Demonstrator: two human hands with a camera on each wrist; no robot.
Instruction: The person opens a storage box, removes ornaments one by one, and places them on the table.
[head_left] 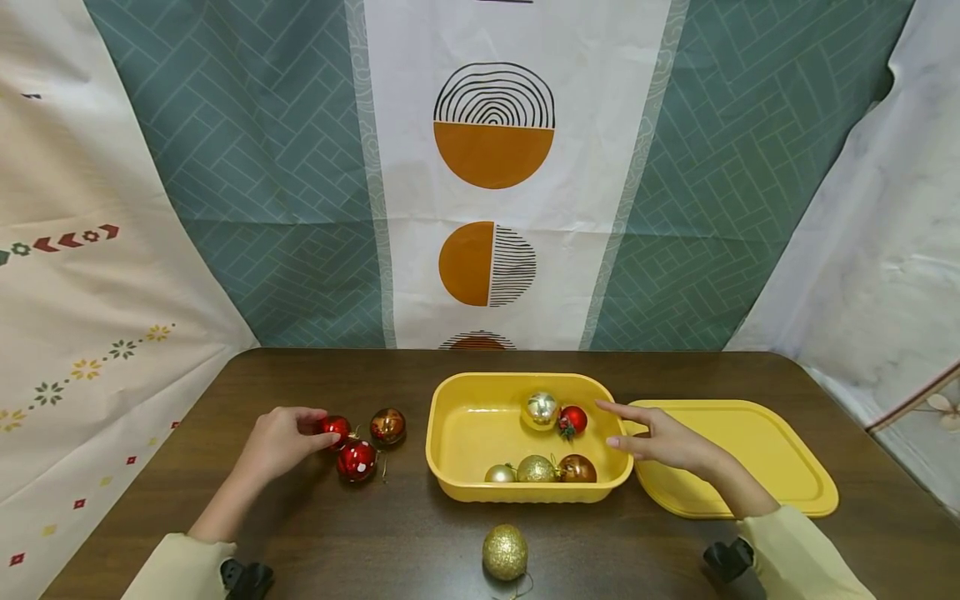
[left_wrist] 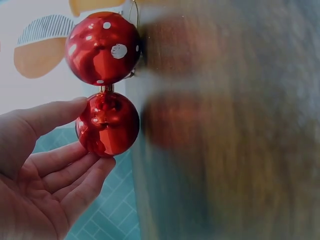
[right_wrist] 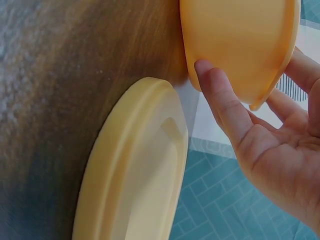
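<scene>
My left hand (head_left: 311, 427) pinches a plain red bauble (head_left: 335, 427) between thumb and fingers on the table, left of a yellow tub (head_left: 450, 467). The left wrist view shows that red bauble (left_wrist: 107, 125) in my left hand (left_wrist: 90, 134), with a white-spotted red bauble (left_wrist: 102, 47) touching it. A copper bauble (head_left: 387, 426) lies beside them. My right hand (head_left: 611, 423) hovers with straight fingers at the tub's right rim. In the right wrist view my right hand (right_wrist: 250, 65) has its thumb at the tub's outer wall (right_wrist: 235, 45).
Inside the tub lie a silver bauble (head_left: 542, 408), a small red one (head_left: 572, 421) and three gold-toned ones along the near wall (head_left: 536, 469). A gold glitter bauble (head_left: 505, 552) sits near the table's front edge. The yellow lid (head_left: 750, 458) lies right of the tub.
</scene>
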